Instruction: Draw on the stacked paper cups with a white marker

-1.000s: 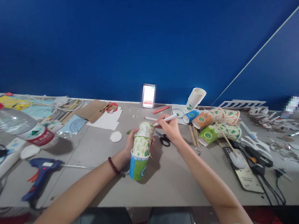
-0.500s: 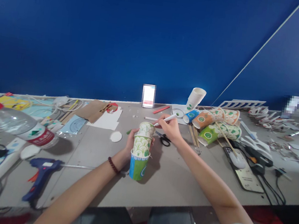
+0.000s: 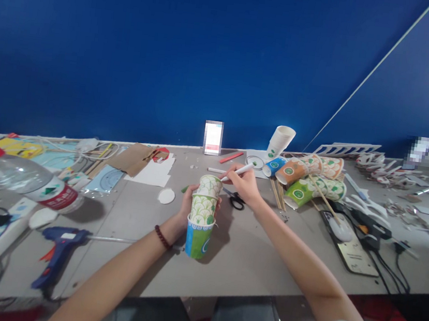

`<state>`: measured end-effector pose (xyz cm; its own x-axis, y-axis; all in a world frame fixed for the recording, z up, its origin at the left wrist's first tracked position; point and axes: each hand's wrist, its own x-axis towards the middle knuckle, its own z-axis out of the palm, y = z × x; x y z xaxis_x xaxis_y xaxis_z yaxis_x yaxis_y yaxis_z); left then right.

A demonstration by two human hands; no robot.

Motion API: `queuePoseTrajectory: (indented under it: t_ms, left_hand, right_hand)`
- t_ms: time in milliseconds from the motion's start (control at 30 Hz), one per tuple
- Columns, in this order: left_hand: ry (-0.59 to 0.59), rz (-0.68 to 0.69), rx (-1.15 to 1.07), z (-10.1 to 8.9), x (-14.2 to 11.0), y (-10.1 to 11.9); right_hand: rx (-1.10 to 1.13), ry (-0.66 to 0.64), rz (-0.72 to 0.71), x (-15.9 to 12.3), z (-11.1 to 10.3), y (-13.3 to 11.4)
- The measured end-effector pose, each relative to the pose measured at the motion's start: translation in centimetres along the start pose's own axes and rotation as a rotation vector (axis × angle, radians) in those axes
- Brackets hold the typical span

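left hand (image 3: 186, 205) wrapped around stacked paper cups (image 3: 202, 211), right hand (image 3: 246, 185) pinching a white pen (image 3: 243, 170), its tip near the top rim, scissors (image 3: 233, 196) just beside the right hand

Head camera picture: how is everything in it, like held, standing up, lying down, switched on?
Left hand: wrapped around the stacked cups
Stacked cups: nested, held
Right hand: gripping the marker
Marker: slanted, tip by the top cup
Bottle: red cap on
Glue gun: lying down; on or off, can't tell
Scissors: lying down, partly hidden
Green cup: lying on its side
Phone: upright, screen lit
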<state>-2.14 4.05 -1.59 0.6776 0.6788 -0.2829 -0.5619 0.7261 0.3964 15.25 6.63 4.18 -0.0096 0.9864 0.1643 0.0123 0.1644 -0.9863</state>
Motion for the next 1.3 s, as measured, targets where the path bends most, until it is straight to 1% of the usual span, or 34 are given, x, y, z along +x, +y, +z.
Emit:
queuePoseTrajectory:
  t_ms: [367,633,700,833,900,1033,1200,1300]
  left_hand:
    - [0.028,0.004,0.010,0.2,-0.1,0.0]
    - [-0.007,0.021,-0.007,0.7,-0.2,0.0]
    - [0.012,0.037,-0.007,0.8,-0.2,-0.1]
    - [0.089,0.069,0.028,0.7,0.1,-0.1]
    - [0.092,0.061,0.035,0.6,0.2,0.0]
    - [0.105,-0.004,0.044,0.7,0.3,0.0]
    - [0.145,0.025,0.027,1.6,0.4,-0.4]
    - [0.151,0.047,0.026,1.8,0.5,-0.5]
  right_hand:
    - [-0.016,0.009,-0.008,0.1,0.0,0.2]
    - [0.107,-0.015,-0.014,0.1,-0.1,0.3]
    - [0.130,-0.015,-0.019,0.1,0.0,0.3]
    - [0.144,-0.008,-0.011,0.1,0.0,0.3]
    - [0.140,-0.009,-0.009,0.1,0.1,0.1]
    - [0.158,-0.002,-0.018,0.0,0.1,-0.4]
    - [0.178,0.033,-0.050,0.1,0.1,-0.5]
    - [0.186,0.038,-0.055,0.2,0.1,-0.3]
